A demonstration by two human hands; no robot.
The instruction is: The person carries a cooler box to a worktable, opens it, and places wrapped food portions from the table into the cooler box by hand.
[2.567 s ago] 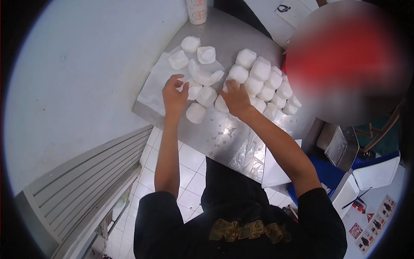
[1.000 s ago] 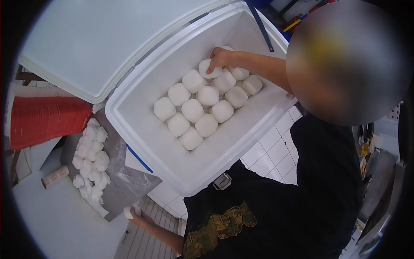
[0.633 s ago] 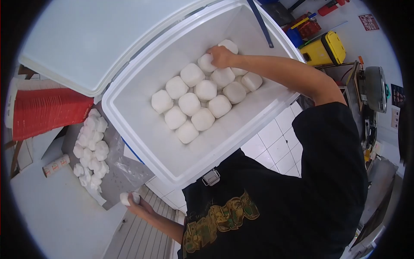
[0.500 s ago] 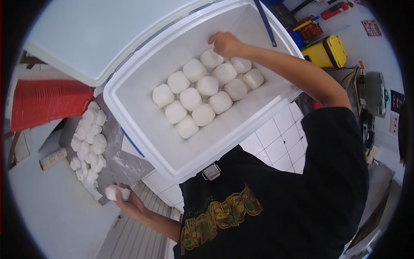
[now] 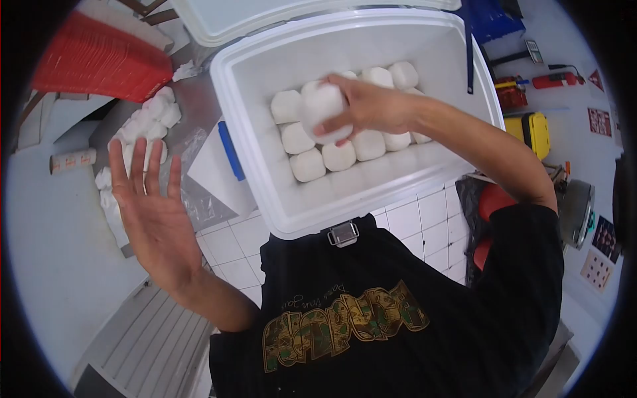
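Note:
A white rounded block [image 5: 325,113] with softly flattened sides is gripped in my right hand [image 5: 371,106], held over the cooler box [image 5: 232,132]. Its fingers wrap round the block's right side. Inside the box, similar white blocks [image 5: 307,164] stand in close rows, some hidden behind my hand and forearm. My left hand [image 5: 159,225] is raised with its fingers spread, palm showing and nothing in it. Behind it, partly covered by the fingers, a pile of white lumps [image 5: 159,109] lies on a grey surface.
The box lid [image 5: 318,13] is tipped back at the far side. A stack of red trays [image 5: 106,60] stands at upper left, near a cardboard tube [image 5: 73,161]. Clear plastic [image 5: 192,159] lies beside the box. A yellow container [image 5: 534,136] stands at right.
My left hand has let go of a white lump and risen, fingers spread. My right hand, earlier low over the blocks at the far side, now holds a block nearer the box's left.

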